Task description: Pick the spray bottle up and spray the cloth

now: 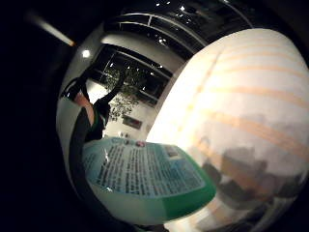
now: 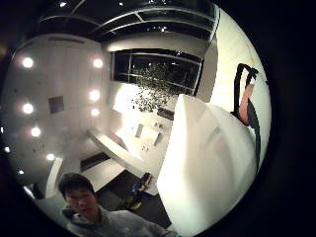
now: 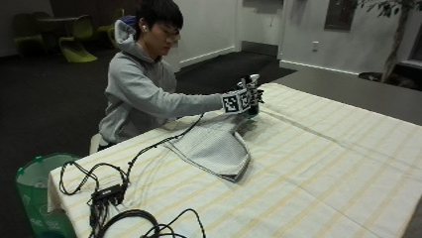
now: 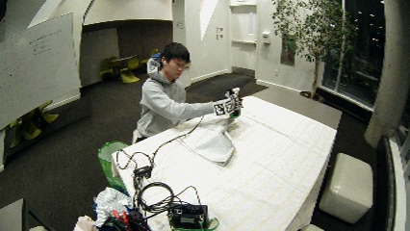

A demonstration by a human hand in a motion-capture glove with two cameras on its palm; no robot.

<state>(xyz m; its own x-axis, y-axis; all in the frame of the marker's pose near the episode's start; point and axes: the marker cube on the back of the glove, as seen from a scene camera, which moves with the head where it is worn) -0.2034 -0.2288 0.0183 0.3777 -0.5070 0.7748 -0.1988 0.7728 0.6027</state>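
person: seated at the far side of the table, in a grey hooded sweatshirt, right arm stretched out over the tabletop.
table covering: pale cloth with thin yellowish stripes, spread over the whole table.
right hand: gloved in black, raised above the table just beyond the far end of the folded cloth; fingers wrapped round the spray bottle's neck, holding it upright.
spray bottle: white plastic with a white trigger head and a green base; lifted clear of the table in the right hand, its head above the hand and its base showing below it.
bottle up close: in the little finger side palm view the bottle's body fills the lower part, with a light blue printed label and a green band; in the thumb side palm view the white upper part of the bottle lies close against the palm.
folded cloth: grey-white textured fabric, lying flat on the table, on the person's side of the bottle, touching neither bottle nor hand.
cables: black, running from the arm across the table past the folded cloth to the near corner.
bin: green, on the floor beside the table's near corner.
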